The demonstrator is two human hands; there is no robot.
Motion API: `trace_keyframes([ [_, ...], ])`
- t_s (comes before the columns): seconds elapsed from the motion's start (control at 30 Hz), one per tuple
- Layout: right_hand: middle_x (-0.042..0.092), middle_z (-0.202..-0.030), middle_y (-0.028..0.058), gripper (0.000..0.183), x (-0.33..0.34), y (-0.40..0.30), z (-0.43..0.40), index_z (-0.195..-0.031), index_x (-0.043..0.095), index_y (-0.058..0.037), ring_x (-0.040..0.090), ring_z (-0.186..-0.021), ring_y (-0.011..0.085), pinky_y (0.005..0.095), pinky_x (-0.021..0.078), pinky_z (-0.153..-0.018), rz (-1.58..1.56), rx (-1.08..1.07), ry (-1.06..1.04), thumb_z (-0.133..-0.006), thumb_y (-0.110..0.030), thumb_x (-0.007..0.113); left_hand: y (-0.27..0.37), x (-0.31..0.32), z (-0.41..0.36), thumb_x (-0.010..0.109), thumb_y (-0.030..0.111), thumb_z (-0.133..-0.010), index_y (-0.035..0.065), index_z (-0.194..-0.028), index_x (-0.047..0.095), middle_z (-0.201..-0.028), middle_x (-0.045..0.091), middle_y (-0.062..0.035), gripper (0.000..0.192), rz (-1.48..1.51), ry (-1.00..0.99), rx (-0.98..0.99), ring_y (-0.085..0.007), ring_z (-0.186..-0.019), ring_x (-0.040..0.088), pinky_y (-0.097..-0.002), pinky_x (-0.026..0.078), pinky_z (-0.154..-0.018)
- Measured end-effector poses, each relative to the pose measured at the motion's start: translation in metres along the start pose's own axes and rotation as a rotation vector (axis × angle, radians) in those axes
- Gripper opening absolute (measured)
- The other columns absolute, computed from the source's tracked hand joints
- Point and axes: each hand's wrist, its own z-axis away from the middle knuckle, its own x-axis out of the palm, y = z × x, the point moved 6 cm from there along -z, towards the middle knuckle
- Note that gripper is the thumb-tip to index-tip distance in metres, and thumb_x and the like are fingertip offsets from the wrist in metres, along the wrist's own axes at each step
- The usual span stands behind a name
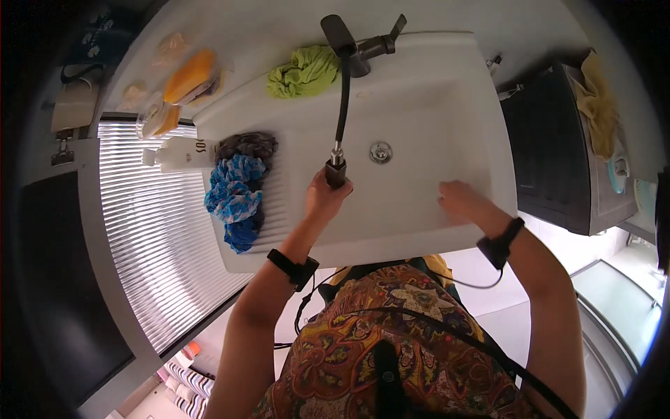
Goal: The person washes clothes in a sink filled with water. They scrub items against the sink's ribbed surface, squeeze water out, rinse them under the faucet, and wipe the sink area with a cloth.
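Note:
My left hand (pixel 327 196) grips the dark pull-out spray head (pixel 335 170) of the faucet, whose black hose (pixel 343 105) runs back to the dark faucet body (pixel 360 63). Over the right part of the white sink basin (pixel 419 125) is my right hand (pixel 460 200), its fingers curled and slightly blurred; I cannot tell whether it touches the basin or holds anything. The metal drain (pixel 380 152) lies between and beyond my hands. Blue patterned wet cloths (pixel 235 191) and a dark cloth (pixel 250 145) lie bunched on the ribbed washboard at the left.
A lime green cloth (pixel 303 72) is bunched on the back ledge beside the faucet. At the left stand a white bottle (pixel 183 154) and a yellow-orange package (pixel 191 76). A dark cabinet (pixel 547 146) with a yellowish cloth (pixel 599 110) on top borders the sink's right side.

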Motion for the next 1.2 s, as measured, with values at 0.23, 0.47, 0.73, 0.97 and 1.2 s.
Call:
trace_keyframes([
  [0.23,0.056,-0.110,0.0199,0.037,-0.009,-0.070,-0.125,-0.110,0.049,0.0012,0.053,-0.104,0.0370,0.0462,0.0453,-0.083,0.027,-0.113,-0.134,-0.079,-0.019,0.053,0.089,-0.038,-0.006,0.070,0.021,-0.070,0.0018,-0.081,0.049,-0.063,0.054,-0.0088,0.030,0.035,0.189,0.060,-0.0192,-0.056,0.053,-0.0320,0.043,-0.054],
  [0.47,0.044,-0.118,0.0185,0.055,0.019,-0.084,-0.139,-0.130,0.032,0.0008,0.051,-0.099,0.0330,0.0450,0.0470,-0.079,0.151,-0.047,0.101,-0.080,-0.009,0.052,0.135,-0.094,-0.008,0.069,0.011,-0.070,0.0018,-0.096,0.053,-0.072,0.057,-0.0104,0.032,0.046,0.444,0.206,-0.0183,-0.060,0.054,-0.0310,0.044,-0.057],
  [0.73,0.039,-0.129,0.0154,0.061,0.020,-0.083,-0.133,-0.136,0.024,-0.0001,0.044,-0.114,0.0309,0.0424,0.0446,-0.086,0.240,-0.064,-0.027,-0.084,-0.013,0.052,0.184,-0.084,0.005,0.071,0.005,-0.067,0.0010,-0.120,0.050,-0.093,0.056,-0.0139,0.057,-0.097,0.504,0.544,-0.0232,-0.079,0.055,-0.0325,0.046,-0.069],
  [0.97,0.032,-0.135,0.0157,0.066,0.015,-0.078,-0.135,-0.139,0.018,-0.0007,0.037,-0.121,0.0318,0.0435,0.0415,-0.091,0.196,-0.021,-0.109,-0.083,-0.013,0.052,0.203,-0.077,0.003,0.067,-0.002,-0.062,0.0051,-0.120,0.052,-0.093,0.055,-0.0160,0.060,-0.239,0.480,0.599,-0.0277,-0.076,0.057,-0.0356,0.049,-0.066],
  [1.2,0.045,-0.105,0.0072,0.037,-0.075,-0.070,-0.149,-0.124,0.032,-0.0010,0.045,-0.094,0.0164,0.0312,0.0443,-0.085,-0.868,0.067,0.497,-0.094,-0.019,0.043,0.205,-0.077,-0.022,0.065,0.000,-0.066,0.0040,-0.119,0.052,-0.086,0.055,-0.0130,0.055,-0.133,0.466,0.509,-0.0236,-0.074,0.056,-0.0315,0.047,-0.065],
])
